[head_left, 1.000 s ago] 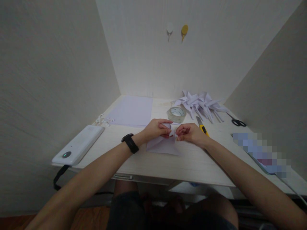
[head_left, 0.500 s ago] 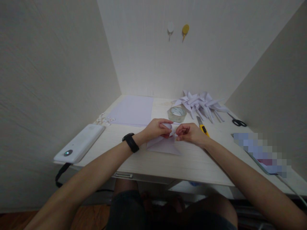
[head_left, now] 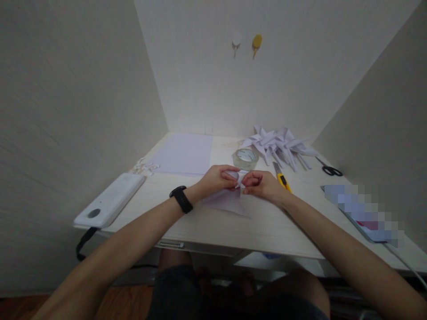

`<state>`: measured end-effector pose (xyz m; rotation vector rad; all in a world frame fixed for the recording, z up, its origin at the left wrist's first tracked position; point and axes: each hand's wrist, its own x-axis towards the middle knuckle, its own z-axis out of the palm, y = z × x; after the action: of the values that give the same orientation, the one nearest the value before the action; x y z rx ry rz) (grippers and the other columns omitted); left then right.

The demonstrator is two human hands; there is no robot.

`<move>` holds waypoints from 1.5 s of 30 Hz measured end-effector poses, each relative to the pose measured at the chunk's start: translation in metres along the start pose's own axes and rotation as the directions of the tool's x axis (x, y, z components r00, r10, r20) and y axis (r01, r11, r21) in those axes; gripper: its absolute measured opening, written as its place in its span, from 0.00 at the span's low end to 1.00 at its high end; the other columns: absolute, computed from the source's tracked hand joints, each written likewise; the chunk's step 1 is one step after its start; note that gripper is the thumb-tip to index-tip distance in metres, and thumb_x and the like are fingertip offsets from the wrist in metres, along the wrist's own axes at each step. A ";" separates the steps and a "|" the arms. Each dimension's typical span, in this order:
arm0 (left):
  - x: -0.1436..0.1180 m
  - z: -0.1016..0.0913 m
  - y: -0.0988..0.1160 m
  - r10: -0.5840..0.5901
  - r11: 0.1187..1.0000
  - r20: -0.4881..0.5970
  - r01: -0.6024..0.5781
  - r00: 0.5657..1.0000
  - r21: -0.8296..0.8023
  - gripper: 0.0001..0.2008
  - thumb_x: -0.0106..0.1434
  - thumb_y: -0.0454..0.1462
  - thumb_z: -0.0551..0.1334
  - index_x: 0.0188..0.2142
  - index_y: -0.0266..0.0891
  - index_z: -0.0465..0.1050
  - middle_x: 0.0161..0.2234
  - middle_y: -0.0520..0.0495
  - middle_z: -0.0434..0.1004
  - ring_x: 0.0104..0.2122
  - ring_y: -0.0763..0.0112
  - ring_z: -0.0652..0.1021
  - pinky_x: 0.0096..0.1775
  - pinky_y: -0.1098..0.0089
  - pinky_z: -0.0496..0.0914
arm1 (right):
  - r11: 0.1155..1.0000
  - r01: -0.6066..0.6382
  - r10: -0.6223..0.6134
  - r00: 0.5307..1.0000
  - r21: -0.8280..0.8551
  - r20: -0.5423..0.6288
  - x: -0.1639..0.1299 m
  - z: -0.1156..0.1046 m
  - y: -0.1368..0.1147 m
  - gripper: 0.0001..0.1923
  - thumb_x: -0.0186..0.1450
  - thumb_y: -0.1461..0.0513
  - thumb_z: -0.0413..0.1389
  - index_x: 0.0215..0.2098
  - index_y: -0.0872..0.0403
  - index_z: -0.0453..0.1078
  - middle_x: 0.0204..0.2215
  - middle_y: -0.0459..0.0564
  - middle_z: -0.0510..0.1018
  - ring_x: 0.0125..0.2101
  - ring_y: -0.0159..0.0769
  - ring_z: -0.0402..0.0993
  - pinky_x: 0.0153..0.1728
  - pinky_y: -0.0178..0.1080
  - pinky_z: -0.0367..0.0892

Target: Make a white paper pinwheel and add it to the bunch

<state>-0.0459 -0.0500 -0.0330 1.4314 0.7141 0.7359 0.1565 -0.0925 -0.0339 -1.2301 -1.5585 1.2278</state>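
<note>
both hands (head_left: 240, 181) pinching white paper (head_left: 227, 201), no legible writing

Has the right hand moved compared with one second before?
Yes. The right hand shifted slightly left, closer to the left hand, away from the yellow utility knife.

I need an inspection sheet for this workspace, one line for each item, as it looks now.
Surface: pale wooden desk, walls on three sides.
Job's things: white paper piece, pinched at its top by both hands.
Clutter: paper stack, tape roll, folded paper pinwheels, yellow utility knife, scissors, white device, paper scraps.
Grippers: left hand and right hand closed on the paper.
Cables: black strap hanging off the desk edge.
Surroundings: two wall hooks.
</note>
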 end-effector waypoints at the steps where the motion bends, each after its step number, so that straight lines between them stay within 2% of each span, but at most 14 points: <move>1: 0.000 0.000 0.000 0.004 1.000 -0.008 -0.004 1.000 -0.013 0.25 0.49 0.28 0.71 0.49 0.31 0.73 0.26 0.48 0.82 0.24 0.73 0.79 0.32 0.71 0.75 | 1.000 -0.008 0.008 1.000 0.019 -0.016 0.000 0.000 0.001 0.19 0.41 0.60 0.72 0.29 0.54 0.73 0.21 0.44 0.79 0.22 0.31 0.74 0.25 0.34 0.67; 6: 0.000 0.001 0.001 0.032 0.998 -0.056 -0.034 0.998 -0.045 0.26 0.49 0.27 0.71 0.49 0.33 0.73 0.27 0.48 0.82 0.26 0.70 0.81 0.35 0.68 0.77 | 0.985 -0.020 0.029 0.998 0.171 -0.047 0.000 0.001 0.002 0.23 0.38 0.62 0.73 0.33 0.53 0.74 0.25 0.45 0.81 0.26 0.34 0.77 0.30 0.37 0.71; 11: -0.003 0.003 0.004 0.084 0.996 -0.092 -0.085 0.992 0.003 0.27 0.50 0.26 0.69 0.51 0.34 0.73 0.29 0.49 0.82 0.29 0.71 0.81 0.37 0.69 0.76 | 0.933 -0.005 0.032 0.997 0.360 -0.067 -0.002 0.006 0.002 0.26 0.37 0.62 0.75 0.35 0.53 0.77 0.29 0.46 0.82 0.30 0.35 0.78 0.36 0.40 0.74; 15: -0.003 0.006 0.006 0.148 0.989 -0.115 -0.147 0.982 0.014 0.27 0.50 0.25 0.68 0.51 0.34 0.73 0.30 0.51 0.79 0.29 0.74 0.80 0.36 0.71 0.76 | 0.917 0.024 0.040 0.988 0.399 -0.151 -0.003 0.012 0.001 0.25 0.35 0.63 0.75 0.32 0.52 0.78 0.29 0.46 0.81 0.31 0.33 0.76 0.38 0.39 0.73; 19: -0.003 0.008 0.005 0.200 0.980 -0.111 -0.199 0.974 0.018 0.27 0.49 0.25 0.68 0.50 0.34 0.73 0.31 0.51 0.77 0.28 0.76 0.79 0.36 0.72 0.76 | 0.918 0.055 0.014 0.985 0.393 -0.172 -0.004 0.015 0.001 0.22 0.37 0.61 0.75 0.32 0.52 0.79 0.28 0.47 0.80 0.31 0.33 0.76 0.39 0.40 0.72; 23: -0.003 0.010 0.003 0.178 0.983 -0.088 -0.181 0.980 -0.024 0.25 0.49 0.26 0.69 0.49 0.33 0.73 0.29 0.53 0.76 0.27 0.76 0.79 0.36 0.71 0.76 | 0.939 0.080 -0.021 0.984 0.335 -0.176 -0.002 0.015 0.006 0.21 0.40 0.58 0.74 0.31 0.53 0.78 0.28 0.49 0.81 0.30 0.36 0.76 0.37 0.43 0.72; 26: -0.002 0.011 0.002 0.159 0.986 -0.098 -0.162 0.982 -0.024 0.23 0.50 0.25 0.69 0.47 0.33 0.73 0.27 0.54 0.76 0.27 0.76 0.79 0.35 0.71 0.77 | 0.973 0.134 -0.091 0.971 0.190 -0.220 -0.001 0.009 0.007 0.20 0.43 0.54 0.73 0.32 0.53 0.78 0.27 0.50 0.80 0.29 0.37 0.75 0.34 0.42 0.70; 28: -0.002 0.011 0.002 0.137 0.990 -0.139 -0.140 0.981 -0.011 0.21 0.50 0.24 0.68 0.45 0.32 0.74 0.27 0.54 0.76 0.27 0.75 0.79 0.35 0.71 0.77 | 0.985 0.175 -0.169 0.957 0.004 -0.237 -0.002 0.002 0.002 0.18 0.47 0.53 0.70 0.32 0.53 0.78 0.26 0.50 0.80 0.28 0.37 0.74 0.31 0.41 0.68; 30: -0.001 0.011 0.003 0.104 0.994 -0.196 -0.106 0.975 0.003 0.19 0.50 0.23 0.67 0.43 0.31 0.74 0.26 0.53 0.76 0.26 0.75 0.79 0.34 0.71 0.77 | 0.945 0.231 -0.276 0.943 -0.234 -0.185 -0.006 -0.004 -0.005 0.13 0.52 0.53 0.68 0.30 0.52 0.78 0.26 0.50 0.79 0.25 0.36 0.70 0.28 0.39 0.64; 32: -0.001 0.011 0.005 0.071 0.997 -0.229 -0.074 0.971 -0.005 0.18 0.51 0.23 0.66 0.43 0.31 0.74 0.26 0.53 0.76 0.25 0.75 0.79 0.34 0.70 0.77 | 0.855 0.328 -0.368 0.930 -0.402 -0.023 -0.012 -0.006 -0.013 0.09 0.55 0.56 0.66 0.29 0.52 0.77 0.27 0.49 0.79 0.26 0.35 0.69 0.27 0.39 0.62; 34: -0.001 0.010 0.007 0.041 0.998 -0.233 -0.053 0.972 -0.044 0.19 0.52 0.22 0.66 0.44 0.32 0.72 0.25 0.54 0.75 0.25 0.75 0.79 0.35 0.70 0.77 | 0.755 0.443 -0.429 0.891 -0.483 0.146 -0.018 -0.004 -0.018 0.05 0.56 0.61 0.65 0.31 0.51 0.75 0.31 0.49 0.80 0.30 0.37 0.71 0.31 0.39 0.64; 36: -0.001 0.009 0.007 0.018 0.993 -0.238 -0.045 0.971 -0.107 0.20 0.52 0.22 0.66 0.45 0.33 0.71 0.24 0.55 0.75 0.26 0.74 0.80 0.36 0.69 0.77 | 0.666 0.543 -0.466 0.838 -0.511 0.283 -0.022 0.002 -0.018 0.07 0.55 0.67 0.62 0.33 0.51 0.73 0.35 0.50 0.79 0.36 0.39 0.72 0.37 0.41 0.66; 39: -0.002 0.006 0.008 -0.022 0.977 -0.261 -0.035 0.965 -0.210 0.19 0.53 0.22 0.66 0.42 0.36 0.66 0.25 0.56 0.74 0.27 0.72 0.81 0.37 0.68 0.77 | 0.576 0.644 -0.484 0.765 -0.503 0.425 -0.024 0.008 -0.013 0.13 0.55 0.73 0.58 0.34 0.51 0.72 0.40 0.51 0.79 0.43 0.42 0.71 0.44 0.44 0.66; 45: -0.004 0.004 0.009 -0.090 0.951 -0.254 0.007 0.963 -0.309 0.17 0.55 0.23 0.67 0.38 0.36 0.62 0.28 0.50 0.76 0.30 0.70 0.82 0.40 0.66 0.76 | 0.482 0.720 -0.518 0.694 -0.500 0.500 -0.020 0.012 -0.004 0.12 0.61 0.72 0.55 0.34 0.51 0.76 0.40 0.52 0.80 0.42 0.41 0.72 0.43 0.42 0.68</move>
<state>-0.0452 -0.0553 -0.0239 1.0395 0.7992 0.9665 0.1486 -0.1145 -0.0333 -0.7041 -2.5197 0.3218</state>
